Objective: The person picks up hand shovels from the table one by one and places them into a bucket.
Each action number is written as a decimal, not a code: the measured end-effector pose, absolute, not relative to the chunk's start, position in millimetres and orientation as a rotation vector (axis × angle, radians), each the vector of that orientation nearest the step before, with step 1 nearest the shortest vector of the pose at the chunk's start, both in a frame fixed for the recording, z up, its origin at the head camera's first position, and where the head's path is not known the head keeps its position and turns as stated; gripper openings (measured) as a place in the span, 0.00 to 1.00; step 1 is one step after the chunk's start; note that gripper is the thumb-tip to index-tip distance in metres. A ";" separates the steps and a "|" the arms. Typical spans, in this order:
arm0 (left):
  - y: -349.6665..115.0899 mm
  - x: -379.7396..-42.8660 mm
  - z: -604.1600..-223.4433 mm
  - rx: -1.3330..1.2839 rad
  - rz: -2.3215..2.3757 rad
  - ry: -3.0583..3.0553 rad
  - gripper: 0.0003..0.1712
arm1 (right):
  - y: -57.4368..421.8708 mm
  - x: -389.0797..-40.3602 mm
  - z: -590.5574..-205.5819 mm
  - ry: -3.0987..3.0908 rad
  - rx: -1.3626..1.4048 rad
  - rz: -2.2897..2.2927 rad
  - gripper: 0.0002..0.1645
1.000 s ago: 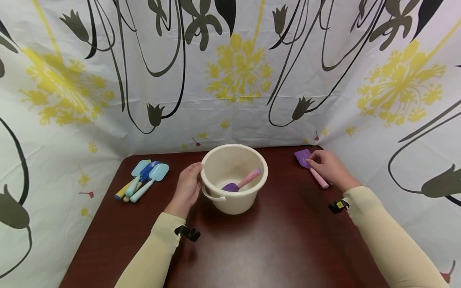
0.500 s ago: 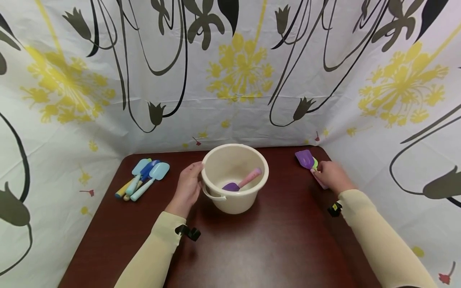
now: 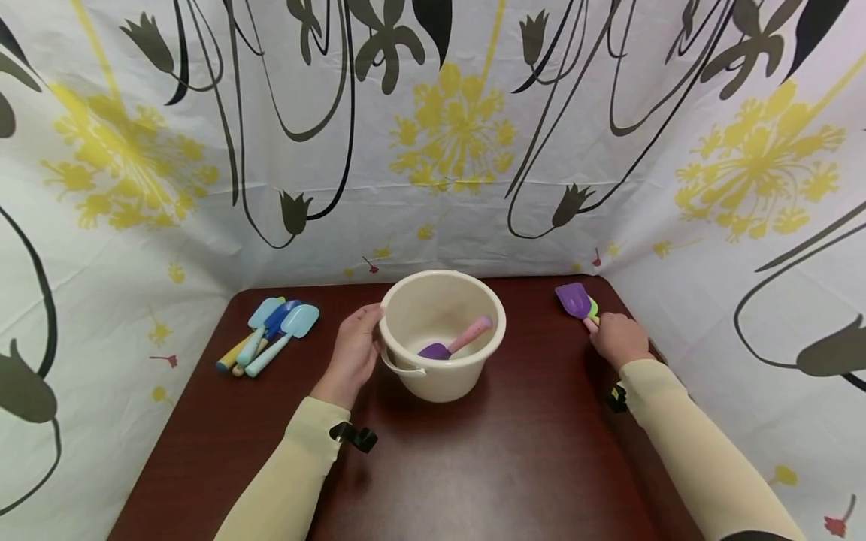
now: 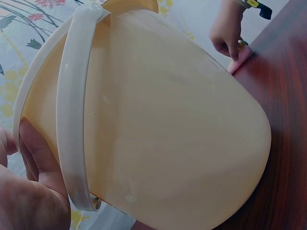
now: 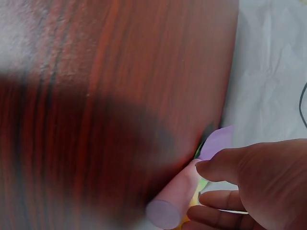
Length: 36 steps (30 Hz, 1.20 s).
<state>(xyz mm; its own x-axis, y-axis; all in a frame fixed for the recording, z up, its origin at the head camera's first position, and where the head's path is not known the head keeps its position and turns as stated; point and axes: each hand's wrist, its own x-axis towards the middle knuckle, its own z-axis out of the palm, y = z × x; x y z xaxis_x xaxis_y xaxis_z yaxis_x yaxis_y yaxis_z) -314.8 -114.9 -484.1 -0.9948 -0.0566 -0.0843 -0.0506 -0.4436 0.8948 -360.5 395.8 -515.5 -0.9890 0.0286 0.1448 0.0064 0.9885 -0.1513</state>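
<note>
Purple spatula [image 3: 573,299], pink-handled, lies near the far right corner of the dark red wood-grain table [image 3: 460,473], its blade towards the far edge. The right hand [image 3: 621,342] pinches its handle. From the head camera the hand hides most of that handle; the right wrist view shows its rounded end, the thumb against one side and curled fingers at the other, by the yellow handle [image 5: 195,199] of a utensil beneath. Only the lime-green edge [image 3: 593,306] of that utensil's head shows from above, beside the purple blade.

Near the middle of the far edge, a cream plastic bucket [image 3: 443,383] stands upright, its rim gripped by the left hand [image 3: 350,349]. Seen from the left wrist, fingers press the outer wall below the rim, behind the hanging bail [image 4: 74,105], while the bucket's inside is out of sight. The head view looks in: a second pink-handled spatula [image 3: 471,332] leans there, purple head down.

Towards the far left corner, visible to the head camera alone, two light-blue spatulas [image 3: 300,321] lie heaped with a dark blue one [image 3: 276,321].
</note>
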 end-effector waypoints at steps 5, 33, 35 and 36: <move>-114.9 -314.3 -484.1 0.159 -2.670 -1.645 0.17 | 401.0 -361.8 -523.9 -2.997 -0.051 0.218 0.23; -114.9 -314.3 -483.6 0.160 -2.674 -1.658 0.19 | 402.0 -362.6 -532.2 -3.059 -0.145 0.265 0.18; -115.0 -314.2 -483.6 0.160 -2.672 -1.663 0.19 | 402.1 -362.3 -531.8 -3.056 -0.139 0.268 0.19; -115.1 -314.3 -483.8 0.159 -2.672 -1.664 0.19 | 402.0 -362.3 -531.7 -3.053 -0.135 0.269 0.19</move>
